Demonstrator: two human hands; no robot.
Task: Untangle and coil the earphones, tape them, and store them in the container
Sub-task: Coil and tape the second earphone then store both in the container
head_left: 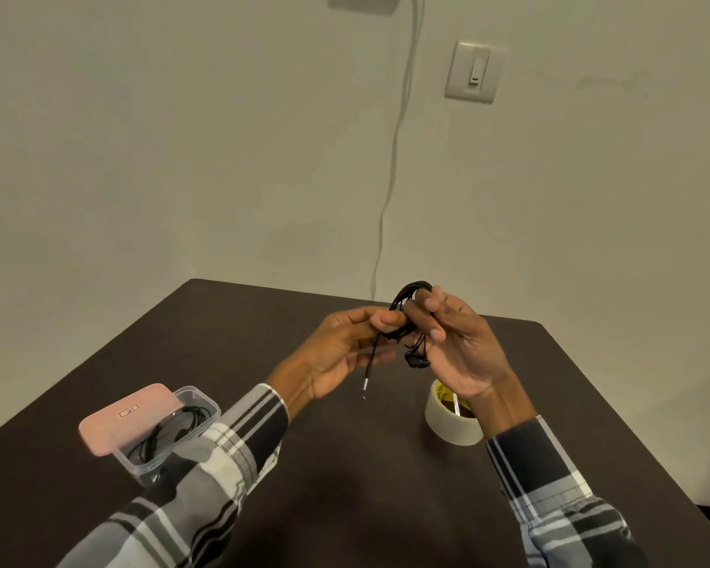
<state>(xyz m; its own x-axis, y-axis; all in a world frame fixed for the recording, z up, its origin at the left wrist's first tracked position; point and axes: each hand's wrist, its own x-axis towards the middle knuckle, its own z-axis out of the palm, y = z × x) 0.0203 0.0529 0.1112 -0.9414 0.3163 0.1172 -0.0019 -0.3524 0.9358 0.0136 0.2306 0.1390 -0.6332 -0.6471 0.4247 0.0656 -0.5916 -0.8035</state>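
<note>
The left sleeve [206, 477] hides the container's [197, 403] near corner; the right wrist covers part of the tape roll [447, 424]; the lid's [124, 416] label is illegible.

Coiled black earphones [411, 317] in both hands above table [230, 346]

Dark surface [345, 485]: tape roll [451, 420] sits just below the right-hand fingers [435, 317]; clear container [169, 436], pink lid [128, 416] askew, well left of them.

Black, white and grey plaid sleeves [238, 440], bare hands [337, 354]
</note>
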